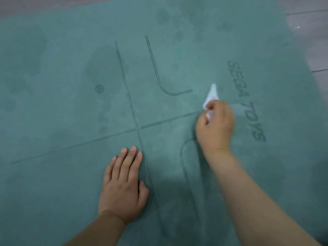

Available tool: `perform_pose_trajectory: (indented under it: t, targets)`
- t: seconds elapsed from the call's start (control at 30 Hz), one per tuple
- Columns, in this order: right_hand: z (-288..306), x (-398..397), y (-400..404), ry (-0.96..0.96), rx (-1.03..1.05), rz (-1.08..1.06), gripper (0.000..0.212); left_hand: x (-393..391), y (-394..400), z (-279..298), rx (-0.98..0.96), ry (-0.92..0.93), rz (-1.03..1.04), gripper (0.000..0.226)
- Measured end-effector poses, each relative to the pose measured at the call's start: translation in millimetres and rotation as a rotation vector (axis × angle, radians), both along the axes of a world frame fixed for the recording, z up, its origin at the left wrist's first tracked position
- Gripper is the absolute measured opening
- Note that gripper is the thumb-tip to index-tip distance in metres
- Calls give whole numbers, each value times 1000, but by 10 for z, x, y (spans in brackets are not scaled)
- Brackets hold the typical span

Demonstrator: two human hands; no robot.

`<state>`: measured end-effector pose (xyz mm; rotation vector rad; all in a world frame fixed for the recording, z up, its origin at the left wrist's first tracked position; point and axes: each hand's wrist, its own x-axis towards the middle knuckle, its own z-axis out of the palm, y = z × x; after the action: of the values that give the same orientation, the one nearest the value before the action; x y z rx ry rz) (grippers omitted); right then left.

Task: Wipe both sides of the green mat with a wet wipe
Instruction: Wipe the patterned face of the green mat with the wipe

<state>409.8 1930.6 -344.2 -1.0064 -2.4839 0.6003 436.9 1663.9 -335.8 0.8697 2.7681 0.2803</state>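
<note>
With the left hand [122, 187] flat on the printed green mat [53, 183], the right hand [215, 124] pinches a crumpled white wet wipe [211, 95] mid-wipe; judging by darker damp-looking patches beyond both hands, this face seems partly done, the underside still unwiped.

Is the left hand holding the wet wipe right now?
No, the left hand lies flat with straight fingers on the green mat, while the right hand grips the wet wipe.

head view | looks steeply down | close over green mat [53, 174]
</note>
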Motion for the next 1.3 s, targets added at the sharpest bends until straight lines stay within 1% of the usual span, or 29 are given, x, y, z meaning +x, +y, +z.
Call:
perform_pose_trajectory:
  t: [0.07,0.13,0.2,0.27,0.3,0.37,0.4,0.43,0.47,0.53,0.57,0.6,0.63,0.67,0.73,0.77,0.8,0.9,0.93,0.97,1.0,1.03,1.07,1.1,1.13,1.2,1.23,1.27,1.3]
  targets:
    - [27,-153,-842,14,-70,336,18,-4,-7,-16,-14,9,-3,70]
    - [99,-233,-1353,-15,-112,568,21,-1,-3,-28,-19,7,0,66]
    - [123,-245,-1316,-51,-62,693,23,5,0,-27,-18,0,7,66]
    - [114,-135,-903,-77,68,746,22,2,-1,-25,-5,1,11,70]
    - [109,-37,-594,-95,85,729,19,2,-2,-22,4,6,13,70]
    - [112,205,135,-109,89,574,13,3,-5,-4,11,7,19,70]
    - [97,340,563,-119,100,421,12,1,-3,3,16,7,24,69]
    - [68,481,1006,-138,99,213,13,2,2,5,23,11,31,69]
    - [50,623,1410,-157,64,-39,17,9,1,3,25,20,37,69]
    - [63,890,1948,-184,-22,-511,31,21,2,-7,22,28,32,69]
    - [64,947,2033,-169,-17,-626,35,16,7,-7,21,32,31,68]
    - [58,911,1971,-155,-19,-664,36,10,11,-7,17,34,30,68]
    - [54,818,1791,-149,-21,-641,36,11,11,-7,12,37,32,68]
    - [70,692,1521,-134,-24,-560,35,21,9,-8,11,41,35,68]
    - [89,440,878,-35,-21,-266,28,32,12,-2,15,44,43,68]
    - [75,350,505,5,-34,-80,23,23,8,1,13,46,46,68]
    - [63,305,125,4,-56,114,18,20,10,1,10,47,48,68]
    - [166,326,-792,-70,-62,774,17,30,21,-10,12,48,54,68]
    - [203,350,-887,-102,-44,981,15,39,21,-9,12,45,56,68]
    - [218,344,-824,-118,10,1138,14,41,23,-7,12,45,57,67]
    - [237,307,-650,-127,86,1205,16,39,27,-7,11,45,58,67]
    - [227,277,-394,-138,140,1171,15,37,25,-10,7,44,58,67]
    - [232,259,-86,-167,154,1026,14,36,20,-10,4,44,57,67]
    - [218,273,286,-194,158,770,17,36,15,-11,3,45,57,67]
    - [194,343,725,-233,147,439,21,36,12,-6,4,48,58,67]
    - [207,664,1532,-272,-16,-236,27,38,18,9,-2,49,58,68]
    - [235,841,1758,-265,-122,-475,31,36,21,11,-7,48,58,68]
    - [229,954,1829,-250,-159,-585,33,35,22,11,-10,49,58,68]
    - [190,990,1743,-247,-151,-594,31,32,23,9,-11,49,56,68]
